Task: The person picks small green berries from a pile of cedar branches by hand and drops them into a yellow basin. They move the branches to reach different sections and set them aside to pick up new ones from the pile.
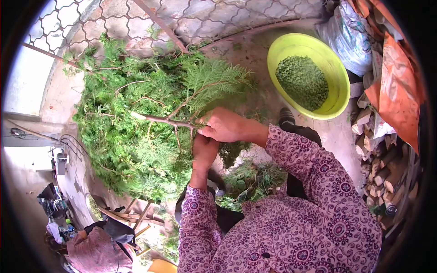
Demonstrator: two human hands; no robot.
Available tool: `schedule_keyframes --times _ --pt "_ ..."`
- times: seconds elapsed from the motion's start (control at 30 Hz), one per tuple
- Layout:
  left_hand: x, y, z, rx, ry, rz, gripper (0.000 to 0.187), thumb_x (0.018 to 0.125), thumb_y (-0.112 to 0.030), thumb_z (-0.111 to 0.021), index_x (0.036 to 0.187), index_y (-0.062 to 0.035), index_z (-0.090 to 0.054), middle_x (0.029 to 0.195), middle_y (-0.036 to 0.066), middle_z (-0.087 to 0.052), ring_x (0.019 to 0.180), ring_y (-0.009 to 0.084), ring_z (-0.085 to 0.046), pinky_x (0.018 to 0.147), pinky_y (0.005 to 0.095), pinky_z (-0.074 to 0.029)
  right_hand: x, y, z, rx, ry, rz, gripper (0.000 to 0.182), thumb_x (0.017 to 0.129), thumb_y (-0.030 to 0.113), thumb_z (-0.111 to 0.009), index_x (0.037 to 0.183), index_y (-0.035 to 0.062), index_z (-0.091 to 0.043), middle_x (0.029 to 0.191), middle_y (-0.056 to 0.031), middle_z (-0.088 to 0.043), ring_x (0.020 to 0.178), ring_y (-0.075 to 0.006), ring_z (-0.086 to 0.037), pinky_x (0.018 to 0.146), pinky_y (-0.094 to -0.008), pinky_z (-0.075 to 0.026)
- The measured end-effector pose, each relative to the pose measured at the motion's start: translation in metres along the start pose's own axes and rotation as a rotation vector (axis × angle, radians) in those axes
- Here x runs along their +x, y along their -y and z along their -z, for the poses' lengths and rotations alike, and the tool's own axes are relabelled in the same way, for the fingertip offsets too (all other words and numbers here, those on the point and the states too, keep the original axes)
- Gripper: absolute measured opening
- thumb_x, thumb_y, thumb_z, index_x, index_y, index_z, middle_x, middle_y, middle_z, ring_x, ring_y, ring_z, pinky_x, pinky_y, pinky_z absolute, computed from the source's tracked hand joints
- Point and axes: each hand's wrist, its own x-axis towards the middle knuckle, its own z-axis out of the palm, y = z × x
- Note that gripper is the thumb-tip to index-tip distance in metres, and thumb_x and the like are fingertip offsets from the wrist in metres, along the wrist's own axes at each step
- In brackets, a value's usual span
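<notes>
A cut evergreen branch (pixel 161 119) with a pale bare end and flat green sprays lies across the middle of the view. My right hand (pixel 226 124) is closed on it, thumb and fingers pinching near its side twigs. Just below, my left hand (pixel 205 151) is closed too, close against the branch's lower twigs. Whatever sits in its fingers is hidden. Under and beyond both hands spreads a big heap of green cuttings (pixel 123 145). A smaller pile of sprigs (pixel 255 179) lies in front of my body.
A yellow-green basin (pixel 339 91) holding many small green round pieces (pixel 302 82) stands at upper right. Split firewood (pixel 382 175) and an orange sheet (pixel 398 91) line the right side. Wavy metal mesh (pixel 205 22) crosses the back. Another person (pixel 100 250) is at lower left.
</notes>
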Motion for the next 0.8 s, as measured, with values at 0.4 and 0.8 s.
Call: schedule_keyframes --times 0.4,0.8 --pt "0.006 0.004 0.014 -0.447 -0.127 0.354 0.018 0.077 -0.013 -0.057 0.065 -0.0053 -0.047 0.052 -0.002 -0.044 0.041 0.0067 -0.039 0.036 0.0247 -0.028 -0.01 -0.003 0.034 0.054 0.043 -0.036 0.015 0.073 0.017 -0.06 0.08 0.0029 -0.061 0.068 -0.0143 -0.059 0.062 -0.0299 -0.058 0.056 -0.0353 -0.045" --pt "-0.002 -0.016 0.014 -0.754 -0.051 0.311 0.008 0.081 -0.005 -0.053 0.086 0.0011 -0.053 0.078 0.007 -0.059 0.063 0.0123 -0.056 0.054 0.0237 -0.044 -0.018 -0.003 0.011 -0.205 0.133 -0.249 0.029 0.066 0.027 -0.064 0.081 0.003 -0.06 0.073 -0.0132 -0.061 0.067 -0.0305 -0.059 0.061 -0.039 -0.046"
